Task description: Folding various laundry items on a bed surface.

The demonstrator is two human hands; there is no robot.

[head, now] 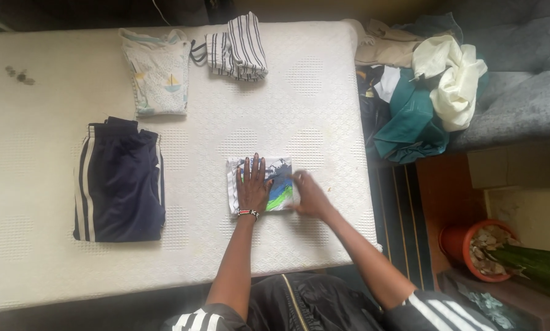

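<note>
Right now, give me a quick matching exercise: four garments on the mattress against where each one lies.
Things:
1. small printed garment
2. navy striped shorts
3. sailboat-print top
4. striped folded cloth

Places:
A. far edge, middle
B. under the left hand, with the right hand at its edge
C. left side, near half
D. far left of centre

Pairs: 1-B, 2-C, 3-D, 4-A

Bare mattress around folded garment
</note>
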